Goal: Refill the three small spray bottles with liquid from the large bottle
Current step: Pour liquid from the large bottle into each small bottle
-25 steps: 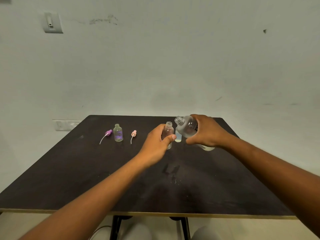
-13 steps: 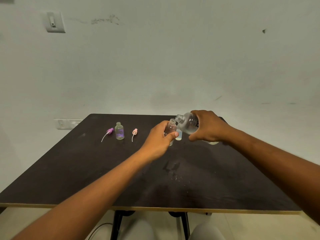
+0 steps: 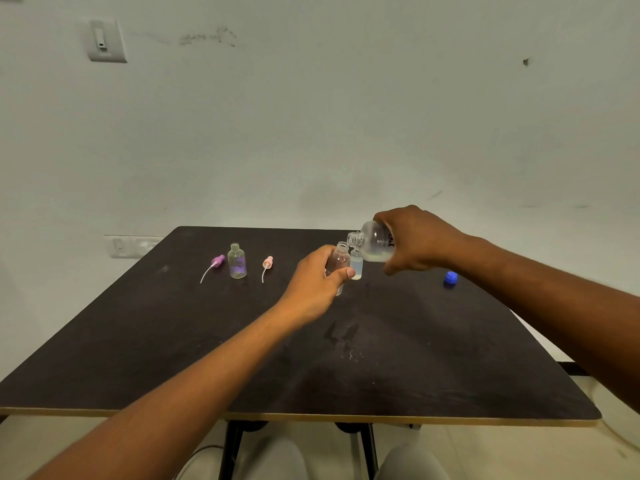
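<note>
While the near edge of the tabletop [image 3: 311,415] carries nothing but a few pale smears toward its middle, the work sits past the centre, toward the far edge. The left hand [image 3: 313,287] is the nearer of the two; its grip is curled round a small open bottle [image 3: 338,263], thumb across the front, holding it upright or nearly so and apparently just off the surface, though the base is partly hidden by the fingers. Just beyond and to the right, the right hand [image 3: 414,239] has its grip wrapped round the large bottle [image 3: 374,242], whose long axis lies close to level, pointing left toward the far-left corner, mouth foremost. That mouth stands just above and slightly right of the small bottle's neck, very near but not clearly over it. Pale liquid pools along the lower side of the large bottle and has not visibly reached its neck; no stream shows.

So the pour turns on one thing, by my judgement: the large mouth must come a little leftward and over the small neck, then tip further.

Behind the held bottle, a second small bottle [image 3: 356,268] stands on the tabletop with clear liquid in it, seemingly filled. Toward the far-left, a third bottle [image 3: 237,261] stands open between a purple sprayer [image 3: 216,263] and a pink sprayer [image 3: 267,264], both lying loose. A blue cap [image 3: 450,279] rests near the right edge.
</note>
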The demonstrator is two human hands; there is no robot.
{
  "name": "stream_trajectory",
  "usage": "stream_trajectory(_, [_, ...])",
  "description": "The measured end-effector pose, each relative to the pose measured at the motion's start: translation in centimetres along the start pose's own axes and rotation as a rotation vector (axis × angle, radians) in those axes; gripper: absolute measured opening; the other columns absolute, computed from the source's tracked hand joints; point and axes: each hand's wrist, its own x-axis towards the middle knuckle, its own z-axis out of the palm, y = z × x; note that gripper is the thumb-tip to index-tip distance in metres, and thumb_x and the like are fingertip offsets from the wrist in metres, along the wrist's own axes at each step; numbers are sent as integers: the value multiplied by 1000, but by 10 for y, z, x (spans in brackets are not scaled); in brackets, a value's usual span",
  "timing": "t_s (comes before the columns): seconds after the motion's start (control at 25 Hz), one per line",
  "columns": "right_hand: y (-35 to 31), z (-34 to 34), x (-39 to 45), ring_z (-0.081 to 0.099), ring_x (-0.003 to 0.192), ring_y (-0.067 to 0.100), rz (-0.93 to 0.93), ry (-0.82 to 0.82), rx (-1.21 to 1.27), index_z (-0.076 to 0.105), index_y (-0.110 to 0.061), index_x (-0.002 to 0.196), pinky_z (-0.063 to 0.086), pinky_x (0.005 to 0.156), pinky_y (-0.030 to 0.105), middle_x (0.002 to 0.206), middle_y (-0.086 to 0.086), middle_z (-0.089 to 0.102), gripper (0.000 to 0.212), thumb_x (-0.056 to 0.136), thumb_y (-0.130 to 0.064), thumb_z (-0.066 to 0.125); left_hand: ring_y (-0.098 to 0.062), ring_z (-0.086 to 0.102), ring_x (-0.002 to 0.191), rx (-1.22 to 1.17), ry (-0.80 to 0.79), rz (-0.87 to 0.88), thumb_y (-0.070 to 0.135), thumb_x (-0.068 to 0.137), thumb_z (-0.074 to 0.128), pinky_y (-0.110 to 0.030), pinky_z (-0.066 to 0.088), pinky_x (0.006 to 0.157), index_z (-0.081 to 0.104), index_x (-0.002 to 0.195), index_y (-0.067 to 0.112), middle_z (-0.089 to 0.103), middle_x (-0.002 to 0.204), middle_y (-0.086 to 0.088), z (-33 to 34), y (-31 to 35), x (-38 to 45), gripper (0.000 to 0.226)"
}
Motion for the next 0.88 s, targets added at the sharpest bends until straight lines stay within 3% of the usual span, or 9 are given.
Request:
stream_trajectory(0.48, [-5,-11,6,57,90,20,-17,-37,-98,47,-29,102,43,70,31,98,-6,56,57,65,-36,91,-14,61,104,6,-11,-37,28,97,67,-27,47,87,60,117,19,63,112,5,-2,3,-1,23])
stream_trajectory(0.88, [-8,-18,9,57,89,20,-16,-66,-161,49,-28,102,42,69,30,101,-2,59,57,65,-35,91,-14,60,108,29,-5,-45,29,97,67,-24,44,86,59,122,18,63,118,3,-1,3,0,29])
